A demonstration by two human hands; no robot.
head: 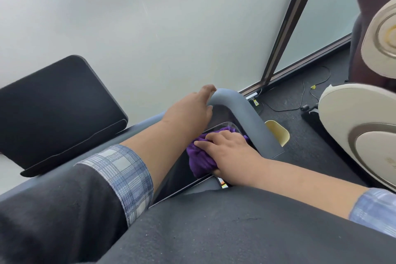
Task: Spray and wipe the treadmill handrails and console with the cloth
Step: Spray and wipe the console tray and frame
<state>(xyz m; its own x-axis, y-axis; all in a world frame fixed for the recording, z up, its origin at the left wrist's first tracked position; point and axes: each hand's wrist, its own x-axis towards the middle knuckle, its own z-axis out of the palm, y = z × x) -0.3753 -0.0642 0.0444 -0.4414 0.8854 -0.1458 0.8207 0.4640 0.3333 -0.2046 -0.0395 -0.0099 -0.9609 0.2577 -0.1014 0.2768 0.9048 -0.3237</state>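
The right hand [231,152] presses 1 crumpled purple cloth [200,159] onto the glossy black console panel [182,180], fingers closed over it. The left hand [192,109] rests against the curved grey handrail [246,118]; its fingers are hidden, so I cannot tell their spread. Best wiped with steady, overlapping strokes towards the panel's edges. No spray bottle shows; 1 dark tablet-like screen [57,109] stands far left.

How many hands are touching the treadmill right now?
2. The left hand rests on the curved grey handrail, fingers draped over its bend. The right hand presses the purple cloth onto the glossy dark panel beside that rail.
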